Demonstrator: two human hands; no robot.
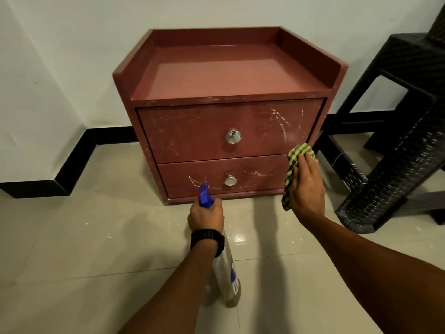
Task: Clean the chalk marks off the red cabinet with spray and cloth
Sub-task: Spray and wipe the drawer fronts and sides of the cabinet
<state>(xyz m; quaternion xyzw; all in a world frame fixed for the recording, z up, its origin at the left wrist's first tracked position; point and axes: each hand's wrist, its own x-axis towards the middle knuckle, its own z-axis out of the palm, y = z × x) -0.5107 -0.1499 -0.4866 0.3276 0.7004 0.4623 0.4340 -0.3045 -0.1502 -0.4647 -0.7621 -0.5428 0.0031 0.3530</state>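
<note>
The red cabinet (228,97) stands on the shiny tiled floor (72,237), with its back against the white wall (72,44). It has two drawers, and each drawer has a round silver knob in the middle. White chalk marks (279,121) run across the top drawer (192,133), mostly near its right end. More chalk lines cross the bottom drawer (260,179) on both sides of its knob.

The left hand (206,215) is wrapped around the neck of a spray bottle (225,273). The bottle is clear with a blue top, and the blue nozzle (205,195) points at the bottom drawer, near its lower left part. A black watch (207,238) sits on that wrist.

The right hand (307,186) holds a green and black checked cloth (295,165). The fingers lie fairly straight on the back of the cloth, at the right edge of the cabinet front, where the two drawers meet. I cannot tell if the cloth is touching the wood.

A dark woven stool (395,145) stands on the floor just beside the right side of the cabinet.
</note>
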